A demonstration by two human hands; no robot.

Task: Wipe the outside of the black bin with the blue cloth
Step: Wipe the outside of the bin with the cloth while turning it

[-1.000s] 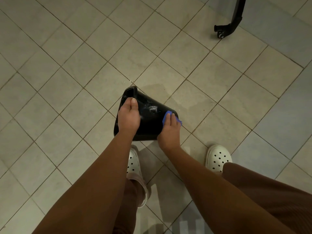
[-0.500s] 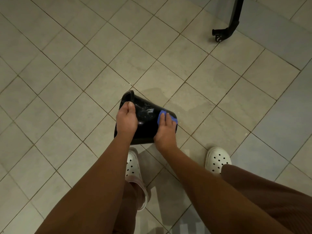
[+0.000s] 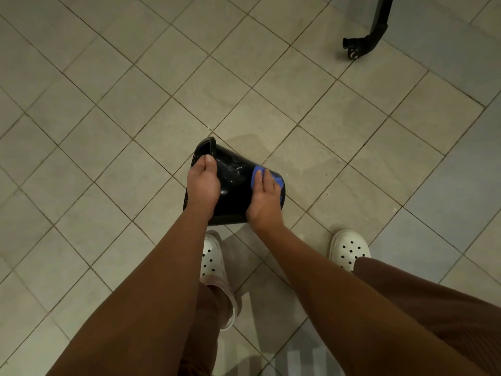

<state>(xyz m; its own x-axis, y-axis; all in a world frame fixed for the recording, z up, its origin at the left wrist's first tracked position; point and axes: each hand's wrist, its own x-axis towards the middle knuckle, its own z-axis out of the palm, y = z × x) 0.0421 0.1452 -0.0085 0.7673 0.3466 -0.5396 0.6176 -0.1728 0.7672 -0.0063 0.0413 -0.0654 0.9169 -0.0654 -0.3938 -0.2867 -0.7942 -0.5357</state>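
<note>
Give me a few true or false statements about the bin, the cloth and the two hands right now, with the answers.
1. The black bin is tipped on its side. True.
2. The blue cloth is under the left hand. False: the right hand presses it against the bin.
3. The left hand holds the bin near its rim. True.
4. The cloth is inside the bin. False: it lies on the outside wall, towards the base.
</note>
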